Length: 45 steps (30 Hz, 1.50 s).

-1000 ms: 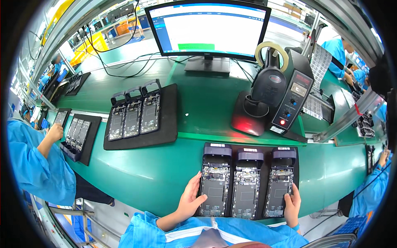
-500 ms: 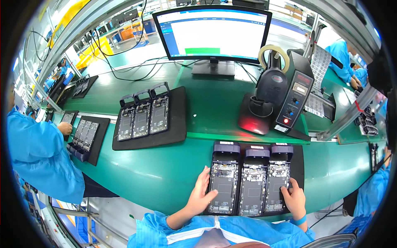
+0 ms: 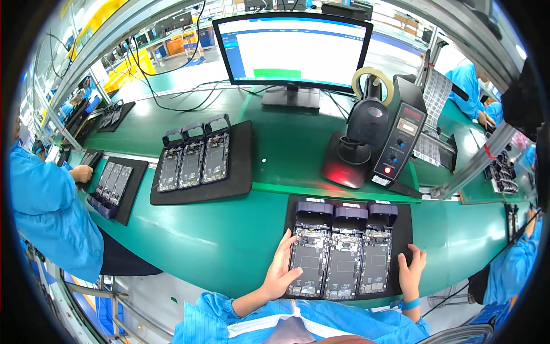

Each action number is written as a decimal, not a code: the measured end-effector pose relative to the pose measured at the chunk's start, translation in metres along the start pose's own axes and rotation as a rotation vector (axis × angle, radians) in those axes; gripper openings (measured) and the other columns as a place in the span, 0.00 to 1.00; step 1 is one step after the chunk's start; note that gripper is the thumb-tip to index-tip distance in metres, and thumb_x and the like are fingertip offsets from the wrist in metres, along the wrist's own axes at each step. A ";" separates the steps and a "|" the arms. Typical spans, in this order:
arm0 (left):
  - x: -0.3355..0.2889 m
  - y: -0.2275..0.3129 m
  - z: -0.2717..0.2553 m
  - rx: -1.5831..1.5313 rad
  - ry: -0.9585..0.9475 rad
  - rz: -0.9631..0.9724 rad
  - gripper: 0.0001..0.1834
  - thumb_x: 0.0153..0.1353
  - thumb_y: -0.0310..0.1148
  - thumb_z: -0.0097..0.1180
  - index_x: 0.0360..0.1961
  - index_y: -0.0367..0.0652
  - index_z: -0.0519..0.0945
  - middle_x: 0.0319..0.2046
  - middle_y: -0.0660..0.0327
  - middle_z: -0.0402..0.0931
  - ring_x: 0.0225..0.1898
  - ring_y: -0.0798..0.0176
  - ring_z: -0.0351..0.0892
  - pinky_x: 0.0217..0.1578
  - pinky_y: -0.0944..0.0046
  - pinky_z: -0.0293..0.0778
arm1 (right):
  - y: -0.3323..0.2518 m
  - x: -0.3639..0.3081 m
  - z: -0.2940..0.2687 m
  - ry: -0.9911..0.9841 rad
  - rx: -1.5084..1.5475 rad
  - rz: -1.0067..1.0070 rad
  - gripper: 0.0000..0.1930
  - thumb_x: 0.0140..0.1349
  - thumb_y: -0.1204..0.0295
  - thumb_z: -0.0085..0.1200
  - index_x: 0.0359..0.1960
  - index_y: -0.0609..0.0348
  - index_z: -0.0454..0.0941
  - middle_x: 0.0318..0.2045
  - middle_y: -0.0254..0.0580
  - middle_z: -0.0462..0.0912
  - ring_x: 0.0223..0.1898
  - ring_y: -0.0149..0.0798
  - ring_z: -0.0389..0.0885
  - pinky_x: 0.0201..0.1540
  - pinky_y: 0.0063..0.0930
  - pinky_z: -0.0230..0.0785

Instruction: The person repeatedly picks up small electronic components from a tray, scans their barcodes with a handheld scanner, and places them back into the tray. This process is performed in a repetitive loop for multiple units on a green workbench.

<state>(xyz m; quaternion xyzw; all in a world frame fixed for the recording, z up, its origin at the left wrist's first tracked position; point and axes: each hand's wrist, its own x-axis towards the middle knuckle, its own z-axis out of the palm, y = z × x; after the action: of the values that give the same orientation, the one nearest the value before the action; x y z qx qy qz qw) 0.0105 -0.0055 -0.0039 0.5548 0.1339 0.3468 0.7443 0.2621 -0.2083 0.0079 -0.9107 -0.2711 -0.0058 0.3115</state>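
Three opened handheld devices lie side by side on a black mat [image 3: 405, 229], circuit boards facing up. Each has a raised dark purple end piece on its far side. My left hand [image 3: 281, 272] rests against the left device [image 3: 309, 261], fingers stretched along its left edge and thumb on its lower left side. The middle device [image 3: 342, 266] is close beside it, and no hand touches it. To the right of the right device [image 3: 376, 264], my right hand [image 3: 411, 274] is open over the mat's right edge, fingers apart and holding nothing.
Behind the mat stand a black scanner [image 3: 366, 126] on a red-lit base, a control box [image 3: 399, 140], a tape roll [image 3: 356, 86] and a monitor [image 3: 292, 51]. Three similar devices occupy another black mat [image 3: 238, 178]. At left, a person in blue [image 3: 48, 212] works beside more devices [image 3: 113, 183].
My right hand has come off the right device and moved to its right. The middle device now sits more in line with its neighbours. My left hand stays against the left device.
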 end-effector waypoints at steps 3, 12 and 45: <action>0.002 -0.007 -0.002 -0.066 -0.013 0.025 0.40 0.46 0.23 0.49 0.60 0.35 0.46 0.64 0.50 0.27 0.66 0.55 0.26 0.61 0.59 0.26 | 0.001 -0.003 0.004 0.035 -0.020 0.038 0.18 0.49 0.70 0.52 0.44 0.56 0.68 0.42 0.44 0.63 0.46 0.47 0.60 0.50 0.38 0.53; 0.012 0.000 0.003 -0.343 -0.039 -0.108 0.46 0.42 0.36 0.53 0.61 0.35 0.43 0.64 0.56 0.25 0.66 0.55 0.26 0.62 0.59 0.28 | -0.001 -0.003 0.006 0.077 0.046 0.049 0.17 0.48 0.70 0.53 0.42 0.56 0.69 0.41 0.44 0.63 0.44 0.46 0.61 0.50 0.38 0.53; -0.016 0.039 -0.028 1.038 0.223 -0.092 0.35 0.52 0.40 0.52 0.60 0.52 0.53 0.63 0.47 0.32 0.62 0.34 0.33 0.58 0.39 0.37 | -0.011 0.138 -0.012 0.356 1.093 0.167 0.16 0.59 0.63 0.44 0.46 0.57 0.71 0.16 0.23 0.58 0.16 0.19 0.52 0.17 0.15 0.41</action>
<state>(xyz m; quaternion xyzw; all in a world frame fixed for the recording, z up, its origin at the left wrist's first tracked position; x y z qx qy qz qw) -0.0322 0.0099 0.0192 0.8035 0.3903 0.2586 0.3677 0.3765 -0.1403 0.0483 -0.6212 -0.1053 0.0066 0.7765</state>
